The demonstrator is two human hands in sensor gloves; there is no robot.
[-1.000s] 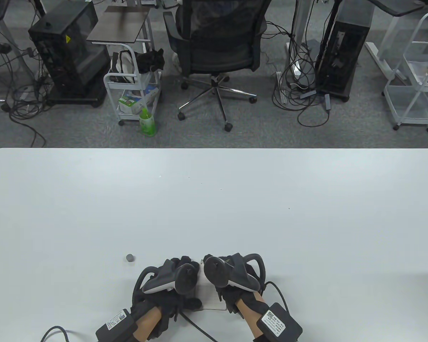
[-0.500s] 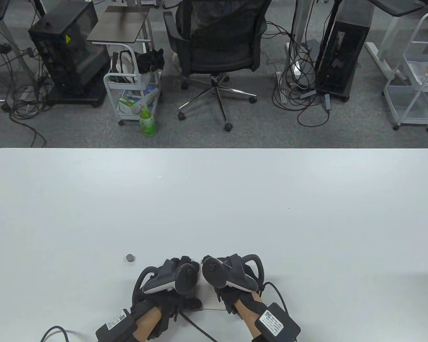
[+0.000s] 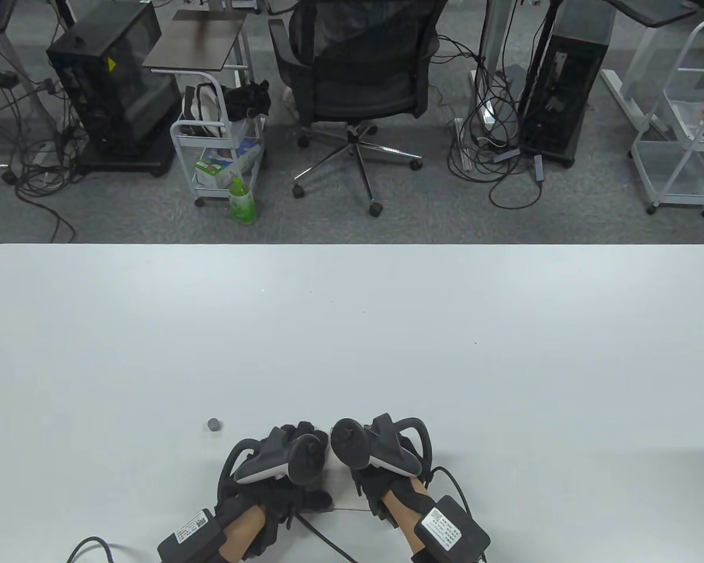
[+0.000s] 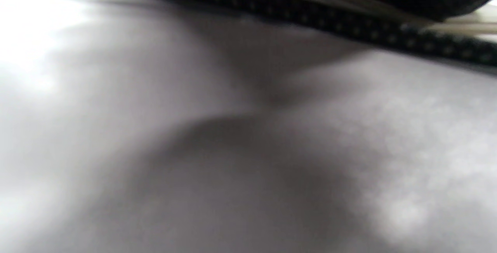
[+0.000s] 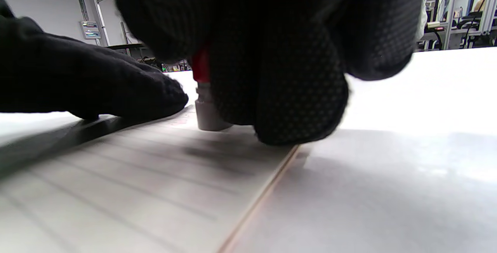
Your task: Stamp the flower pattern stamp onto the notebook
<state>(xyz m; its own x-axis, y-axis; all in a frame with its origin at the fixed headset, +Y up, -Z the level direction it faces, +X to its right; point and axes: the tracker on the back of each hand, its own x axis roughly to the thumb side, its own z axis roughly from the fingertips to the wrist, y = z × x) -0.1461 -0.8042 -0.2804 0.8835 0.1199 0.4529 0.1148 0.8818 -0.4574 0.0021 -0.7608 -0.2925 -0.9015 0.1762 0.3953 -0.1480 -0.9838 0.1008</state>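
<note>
The open notebook with lined pages lies at the table's near edge; in the table view only a strip of it shows between the hands. My right hand grips the stamp, red above and grey at the base, and its base stands on the page. My left hand rests flat on the left part of the notebook, its fingers close beside the stamp. The left wrist view is a blur with only a dark glove edge.
A small grey cap lies on the white table just left of my left hand. Beyond the far edge stand an office chair, a white cart and computer towers on the floor.
My right hand has shifted a little to the left and tipped over the stamp. My left hand has stayed on the notebook.
</note>
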